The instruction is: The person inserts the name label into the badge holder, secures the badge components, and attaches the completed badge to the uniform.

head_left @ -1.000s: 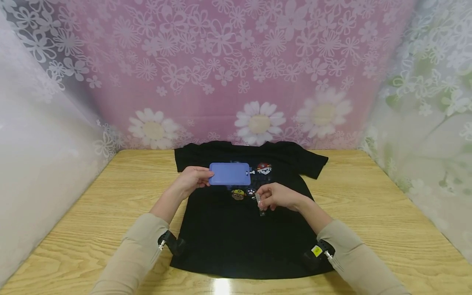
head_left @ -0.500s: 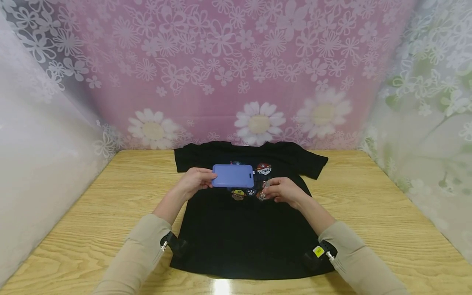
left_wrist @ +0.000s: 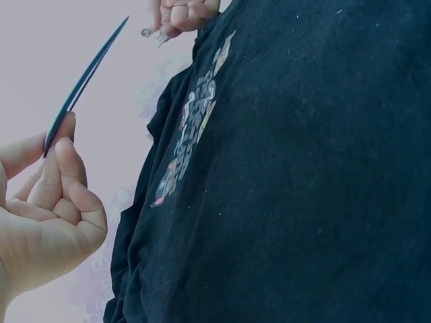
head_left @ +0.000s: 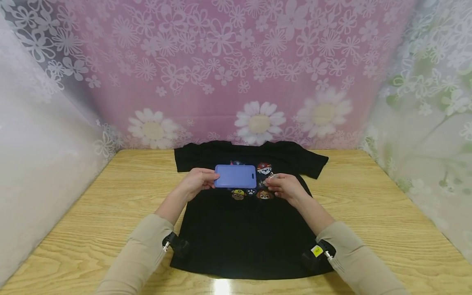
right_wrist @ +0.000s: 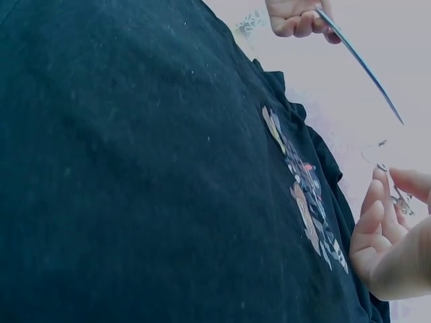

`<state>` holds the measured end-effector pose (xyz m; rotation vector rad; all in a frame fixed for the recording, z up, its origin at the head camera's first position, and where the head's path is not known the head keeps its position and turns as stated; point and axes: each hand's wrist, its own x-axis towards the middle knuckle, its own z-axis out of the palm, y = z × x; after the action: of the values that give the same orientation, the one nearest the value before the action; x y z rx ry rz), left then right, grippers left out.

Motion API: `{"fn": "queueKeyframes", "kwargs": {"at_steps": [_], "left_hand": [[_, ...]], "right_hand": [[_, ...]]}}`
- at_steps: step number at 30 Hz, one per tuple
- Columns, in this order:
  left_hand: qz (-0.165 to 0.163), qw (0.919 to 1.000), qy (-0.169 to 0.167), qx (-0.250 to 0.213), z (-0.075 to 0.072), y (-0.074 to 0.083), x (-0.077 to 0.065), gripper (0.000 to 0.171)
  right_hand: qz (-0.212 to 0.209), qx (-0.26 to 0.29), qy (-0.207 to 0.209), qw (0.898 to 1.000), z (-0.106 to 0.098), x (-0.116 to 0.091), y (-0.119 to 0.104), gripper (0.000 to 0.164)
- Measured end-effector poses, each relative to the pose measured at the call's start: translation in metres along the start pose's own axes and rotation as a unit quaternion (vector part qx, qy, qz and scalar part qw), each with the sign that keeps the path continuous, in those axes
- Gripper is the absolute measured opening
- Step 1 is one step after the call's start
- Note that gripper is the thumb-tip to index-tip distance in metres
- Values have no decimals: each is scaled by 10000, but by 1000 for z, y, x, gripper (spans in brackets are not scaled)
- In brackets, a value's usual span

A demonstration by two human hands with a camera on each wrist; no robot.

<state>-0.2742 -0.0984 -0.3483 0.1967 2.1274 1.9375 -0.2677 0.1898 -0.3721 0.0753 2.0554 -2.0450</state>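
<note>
My left hand (head_left: 199, 180) pinches the left end of a flat blue-violet badge holder (head_left: 235, 176), thumb on top. A small dark slot shows at the holder's right end. In the left wrist view the badge holder (left_wrist: 81, 84) appears edge-on as a thin slab. To its right, my right hand (head_left: 289, 188) pinches a small badge clip with a clear strap between thumb and fingertips. Metal parts of the badge clip (right_wrist: 402, 204) show in the right wrist view. A gap separates clip and slot. Both hands are raised over a black T-shirt (head_left: 239, 237).
The T-shirt lies spread on a wood-grain table (head_left: 368, 229), its collar toward the back. Cartoon dog faces (head_left: 264, 168) are printed on its chest. A pink floral curtain (head_left: 221, 73) closes off the back, with pale floral sheets at both sides.
The badge holder has shifted slightly right and down with my left hand. My right hand has moved up and right, turning the clip from hanging down to pointing toward the holder.
</note>
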Motion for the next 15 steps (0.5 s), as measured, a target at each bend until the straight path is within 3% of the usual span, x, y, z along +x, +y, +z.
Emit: {"fn": "queueKeyframes", "kwargs": {"at_steps": [7,15], "left_hand": [[17,10000,11,27,4,-2,2,25],[65,10000,-50,-5,7,-5,4,22]], "right_hand": [[46,345,421,9985,8,-1,-2,4],[25,604,617,9963,16,1,-2,6]]}}
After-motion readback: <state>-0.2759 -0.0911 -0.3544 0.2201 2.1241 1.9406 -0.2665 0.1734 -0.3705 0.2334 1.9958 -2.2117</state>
